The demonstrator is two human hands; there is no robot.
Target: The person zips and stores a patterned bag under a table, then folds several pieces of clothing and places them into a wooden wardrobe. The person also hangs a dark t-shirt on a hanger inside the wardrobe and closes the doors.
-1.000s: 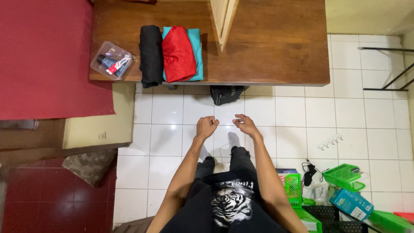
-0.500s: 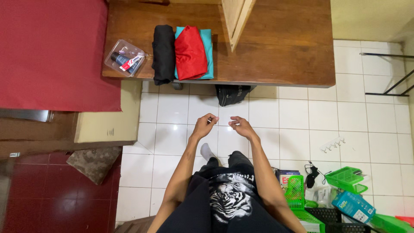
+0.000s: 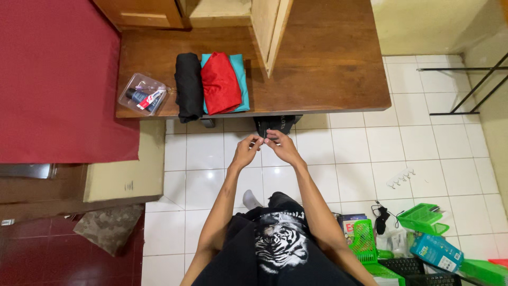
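Both hands, left hand and right hand, pinch something tiny together over open tiled floor.

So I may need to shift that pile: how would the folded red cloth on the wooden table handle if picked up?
The red cloth is probably floppy: it lies soft and rounded on the teal cloth, so it may unfold when lifted. It looks light and thin. Pushed, it would likely bunch against the black cloth rather than slide cleanly.

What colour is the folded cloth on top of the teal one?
Red, clearest in the head view.
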